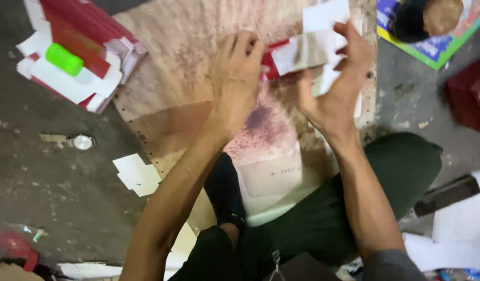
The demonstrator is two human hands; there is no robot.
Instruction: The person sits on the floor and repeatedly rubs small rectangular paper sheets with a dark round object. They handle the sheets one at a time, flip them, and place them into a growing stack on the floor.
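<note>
Both my hands hold a small red and white flat cardboard piece (pixel 297 52) above a stained cardboard sheet (pixel 182 47) on the floor. My left hand (pixel 237 73) grips its red left end with bent fingers. My right hand (pixel 339 83) holds its white right end, thumb on top. More white card pieces (pixel 326 15) lie just behind my right hand, partly hidden by it.
A stack of red and white flat cartons (pixel 78 47) with a green cylinder (pixel 64 59) on top lies far left. A round metal object (pixel 83 142) and white paper scraps (pixel 137 175) sit on the grey floor. My dark-trousered legs (pixel 354 208) fold below. A colourful box (pixel 432 26) is far right.
</note>
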